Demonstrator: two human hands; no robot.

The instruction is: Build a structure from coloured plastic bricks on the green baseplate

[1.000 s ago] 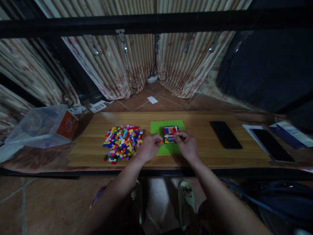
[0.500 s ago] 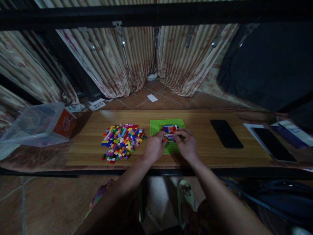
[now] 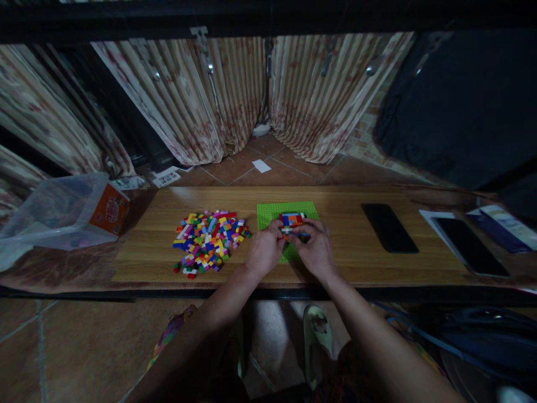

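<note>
A green studded baseplate [image 3: 268, 210] lies on the wooden board, with a block of red, blue, orange and white toy bricks [image 3: 292, 219] built up on it. My left hand [image 3: 265, 246] is closed at the left side of these bricks, thumb and fingers pinched on small bricks at the near edge. Across from it, my right hand [image 3: 315, 246] has its fingers curled round the near right side of the same bricks. The fingertips of both hands almost meet and cover part of the build. Which single brick each hand grips is too small to tell.
A heap of loose coloured bricks [image 3: 212, 240] is spread left of the baseplate on the wooden board [image 3: 145, 246]. A clear plastic box [image 3: 71, 207] with an orange label stands at the far left. To the right lie a black phone-like slab [image 3: 389, 228] and another dark slab [image 3: 472, 246].
My right hand has shifted slightly left, its fingers closer to my left hand over the bricks. My left hand stays nearly in place. The camera view has tilted a little.
</note>
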